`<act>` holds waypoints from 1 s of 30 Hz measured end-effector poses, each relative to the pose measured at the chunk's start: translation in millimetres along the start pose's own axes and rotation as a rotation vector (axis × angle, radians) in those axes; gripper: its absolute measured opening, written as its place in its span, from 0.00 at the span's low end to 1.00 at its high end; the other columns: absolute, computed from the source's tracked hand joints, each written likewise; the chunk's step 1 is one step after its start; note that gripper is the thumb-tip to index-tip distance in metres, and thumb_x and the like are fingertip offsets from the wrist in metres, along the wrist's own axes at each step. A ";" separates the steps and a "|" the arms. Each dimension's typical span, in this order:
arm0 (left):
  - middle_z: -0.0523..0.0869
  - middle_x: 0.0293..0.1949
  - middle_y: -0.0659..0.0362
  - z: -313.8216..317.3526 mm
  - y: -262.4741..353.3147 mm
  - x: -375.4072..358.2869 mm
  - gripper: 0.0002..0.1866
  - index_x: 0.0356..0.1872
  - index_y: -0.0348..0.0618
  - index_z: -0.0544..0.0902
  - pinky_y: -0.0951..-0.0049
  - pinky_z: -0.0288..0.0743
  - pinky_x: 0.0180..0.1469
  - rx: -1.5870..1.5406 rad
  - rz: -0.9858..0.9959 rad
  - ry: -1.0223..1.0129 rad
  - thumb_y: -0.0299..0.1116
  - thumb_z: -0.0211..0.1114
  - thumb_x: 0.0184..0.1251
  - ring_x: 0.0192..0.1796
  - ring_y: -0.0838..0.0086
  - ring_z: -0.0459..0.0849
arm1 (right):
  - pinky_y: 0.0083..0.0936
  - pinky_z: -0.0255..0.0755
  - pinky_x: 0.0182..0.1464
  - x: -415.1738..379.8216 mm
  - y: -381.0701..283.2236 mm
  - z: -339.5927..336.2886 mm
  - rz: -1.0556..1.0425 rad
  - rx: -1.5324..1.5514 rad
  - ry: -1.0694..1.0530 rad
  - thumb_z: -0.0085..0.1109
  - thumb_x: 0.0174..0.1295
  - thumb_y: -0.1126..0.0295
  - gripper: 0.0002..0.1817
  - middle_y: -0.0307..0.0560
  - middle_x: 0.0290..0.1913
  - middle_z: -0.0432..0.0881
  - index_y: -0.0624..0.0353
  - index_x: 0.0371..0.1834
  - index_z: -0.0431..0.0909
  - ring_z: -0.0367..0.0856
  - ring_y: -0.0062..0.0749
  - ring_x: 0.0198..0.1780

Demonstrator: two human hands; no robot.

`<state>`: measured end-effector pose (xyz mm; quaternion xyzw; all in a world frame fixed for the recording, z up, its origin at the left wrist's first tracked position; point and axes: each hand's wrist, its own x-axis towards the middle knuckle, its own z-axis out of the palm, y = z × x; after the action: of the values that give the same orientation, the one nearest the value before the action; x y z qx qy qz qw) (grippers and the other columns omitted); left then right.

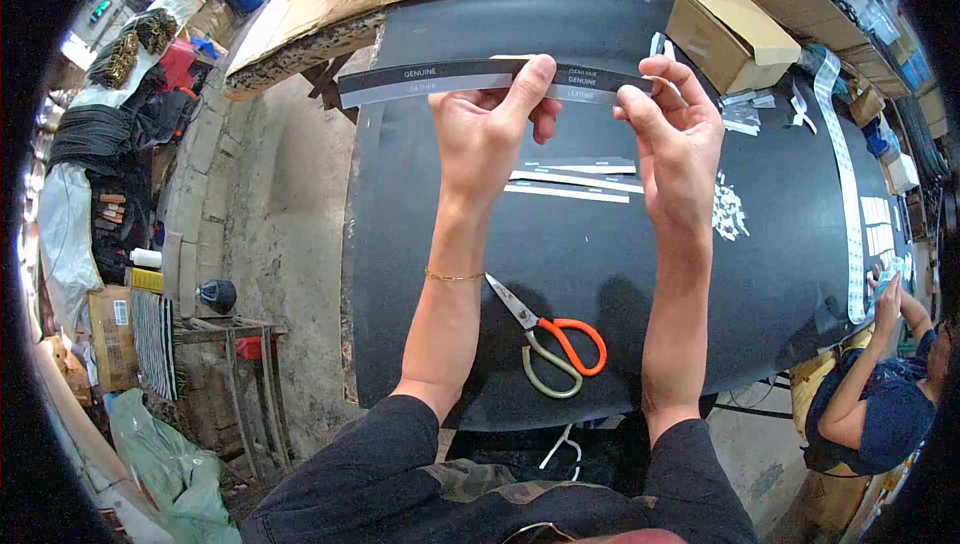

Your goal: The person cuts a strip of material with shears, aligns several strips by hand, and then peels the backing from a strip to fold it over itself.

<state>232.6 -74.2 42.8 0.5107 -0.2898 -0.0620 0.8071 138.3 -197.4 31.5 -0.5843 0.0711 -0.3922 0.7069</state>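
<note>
My left hand (485, 134) pinches a long black-and-grey label strip (385, 85) printed "GENUINE LEATHER", its free end reaching out to the left. The strip's other end is between the thumb and fingers of my right hand (680, 134). It is stretched level above the black table (410, 244). Under and between my hands, several cut strips (575, 180) lie flat. Closer to me rests a pair of scissors (565, 344), one handle orange and the other greyish, with its blades pointing up and left beside my left forearm.
Small white scraps (729, 212) are piled right of my right forearm. A cardboard box (725, 39) stands at the table's far right. A long white label band (843, 164) runs down the right side, near another person (870, 394) at work. Crowded shelving lines the left.
</note>
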 end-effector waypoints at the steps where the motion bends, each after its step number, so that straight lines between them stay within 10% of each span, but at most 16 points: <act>1: 0.81 0.23 0.57 0.3 -0.1 -0.1 0.06 0.29 0.33 0.82 0.77 0.68 0.15 0.000 -0.001 -0.001 0.26 0.67 0.61 0.20 0.75 0.79 | 0.19 0.78 0.43 0.0 -0.4 -0.9 0.000 0.000 0.001 0.63 0.57 0.81 0.15 0.41 0.35 0.76 0.64 0.48 0.75 0.78 0.20 0.36; 30: 0.82 0.21 0.60 17.2 -14.1 -7.9 0.07 0.27 0.35 0.83 0.80 0.66 0.19 -0.092 -0.132 -0.145 0.29 0.67 0.61 0.20 0.81 0.76 | 0.14 0.72 0.38 0.0 -1.2 1.9 0.011 0.066 -0.004 0.66 0.52 0.80 0.13 0.36 0.30 0.77 0.64 0.42 0.80 0.77 0.19 0.32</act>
<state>219.7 -91.3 32.8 0.4854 -0.3100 -0.1652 0.8006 138.8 -196.0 33.0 -0.5610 0.0598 -0.3894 0.7281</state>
